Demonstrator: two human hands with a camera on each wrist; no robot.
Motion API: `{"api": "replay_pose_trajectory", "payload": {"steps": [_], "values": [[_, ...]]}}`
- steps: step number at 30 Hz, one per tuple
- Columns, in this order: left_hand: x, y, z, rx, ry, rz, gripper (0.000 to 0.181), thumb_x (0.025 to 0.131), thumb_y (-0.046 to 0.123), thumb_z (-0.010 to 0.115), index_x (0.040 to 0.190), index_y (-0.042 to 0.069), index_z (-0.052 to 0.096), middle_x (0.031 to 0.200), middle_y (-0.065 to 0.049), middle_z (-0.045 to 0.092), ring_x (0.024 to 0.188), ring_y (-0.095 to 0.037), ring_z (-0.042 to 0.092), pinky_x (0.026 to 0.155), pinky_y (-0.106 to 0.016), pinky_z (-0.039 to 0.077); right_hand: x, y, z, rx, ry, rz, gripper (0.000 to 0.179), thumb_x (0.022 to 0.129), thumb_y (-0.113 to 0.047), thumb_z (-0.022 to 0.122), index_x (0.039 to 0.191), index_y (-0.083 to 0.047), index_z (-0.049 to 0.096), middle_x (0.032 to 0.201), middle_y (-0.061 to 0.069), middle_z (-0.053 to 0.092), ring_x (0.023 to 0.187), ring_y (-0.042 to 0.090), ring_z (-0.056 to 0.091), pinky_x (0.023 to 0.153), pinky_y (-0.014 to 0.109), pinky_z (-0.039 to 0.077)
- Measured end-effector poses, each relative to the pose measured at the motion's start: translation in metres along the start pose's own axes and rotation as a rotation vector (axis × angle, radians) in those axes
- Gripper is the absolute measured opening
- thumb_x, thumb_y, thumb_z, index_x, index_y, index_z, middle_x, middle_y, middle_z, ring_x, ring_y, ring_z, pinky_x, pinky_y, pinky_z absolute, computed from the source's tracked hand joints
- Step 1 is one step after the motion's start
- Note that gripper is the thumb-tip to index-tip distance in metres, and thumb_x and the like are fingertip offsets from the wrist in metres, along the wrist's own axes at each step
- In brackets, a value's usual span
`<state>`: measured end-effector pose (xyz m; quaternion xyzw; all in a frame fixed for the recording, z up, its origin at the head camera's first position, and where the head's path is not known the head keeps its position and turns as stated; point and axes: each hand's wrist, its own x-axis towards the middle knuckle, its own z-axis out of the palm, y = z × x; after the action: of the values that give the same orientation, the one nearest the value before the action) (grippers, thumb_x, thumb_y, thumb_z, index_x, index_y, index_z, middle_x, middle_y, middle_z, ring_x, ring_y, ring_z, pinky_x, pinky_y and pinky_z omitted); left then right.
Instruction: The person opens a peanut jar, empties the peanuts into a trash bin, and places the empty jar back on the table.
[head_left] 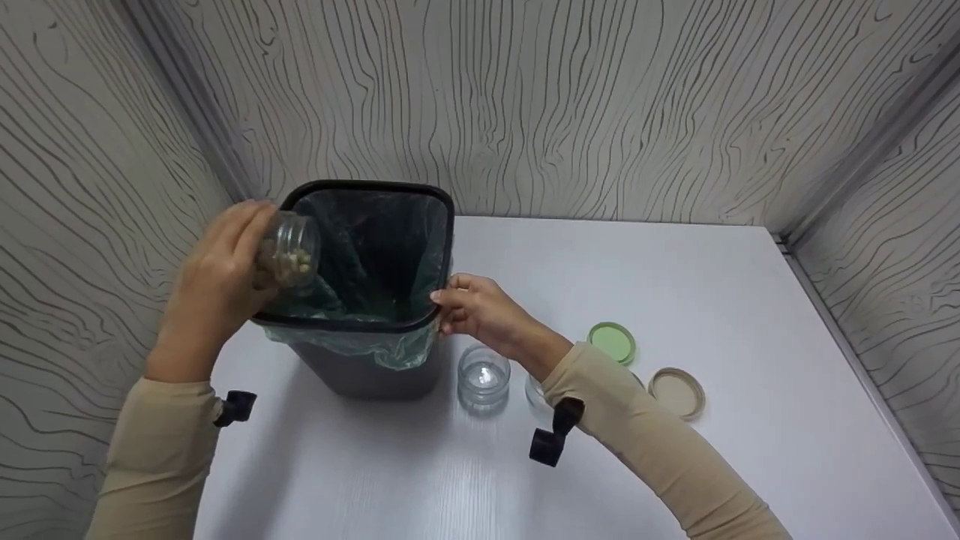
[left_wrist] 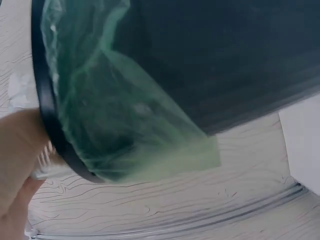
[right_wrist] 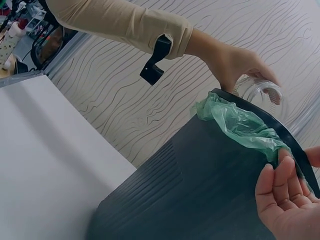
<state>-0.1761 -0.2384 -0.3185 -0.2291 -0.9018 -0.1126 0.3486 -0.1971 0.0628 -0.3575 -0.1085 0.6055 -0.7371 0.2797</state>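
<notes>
My left hand (head_left: 221,262) grips a clear glass jar (head_left: 289,247), tipped on its side over the left rim of a dark trash bin (head_left: 390,375). Small yellowish-green pieces (head_left: 300,261) lie inside the jar near its mouth. A green plastic liner (head_left: 401,349) folds over the bin's rim and hangs down outside. At the right side of that rim, my right hand (head_left: 484,311) pinches the edge and liner between thumb and fingers. In the right wrist view the fingers (right_wrist: 283,182) curl under the rim on the outside.
An open glass jar (head_left: 484,379) stands right of the bin. Another glass item (head_left: 537,394) is partly hidden by the right forearm. A green lid (head_left: 612,343) and a beige lid (head_left: 676,393) lie on the white table (head_left: 712,300). Patterned walls (head_left: 525,112) enclose the table.
</notes>
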Motion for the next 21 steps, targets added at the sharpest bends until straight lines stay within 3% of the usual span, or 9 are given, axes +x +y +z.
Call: {"api": "replay_pose_trajectory", "payload": {"steps": [5,21], "values": [[0.004,-0.001,0.000,0.050,-0.024,0.008,0.082,0.057,-0.016,0.081,0.133,-0.009,0.048,0.132,-0.027,0.054,0.127,-0.041,0.049,0.108,-0.051,0.044,0.000,-0.002,-0.001,-0.017,0.009,0.000,0.019,0.096,-0.009,0.049,0.077,-0.013,0.047,0.065,-0.005,0.058,0.057,0.006,0.054,0.064,0.021,0.055],[0.010,-0.001,0.002,0.076,-0.040,0.084,0.077,0.059,-0.015,0.078,0.131,-0.008,0.050,0.130,-0.026,0.057,0.124,-0.041,0.052,0.106,-0.051,0.047,0.000,0.000,0.000,-0.011,0.019,0.001,0.017,0.095,-0.009,0.050,0.079,-0.013,0.048,0.066,-0.005,0.060,0.058,0.006,0.055,0.064,0.020,0.053]]}}
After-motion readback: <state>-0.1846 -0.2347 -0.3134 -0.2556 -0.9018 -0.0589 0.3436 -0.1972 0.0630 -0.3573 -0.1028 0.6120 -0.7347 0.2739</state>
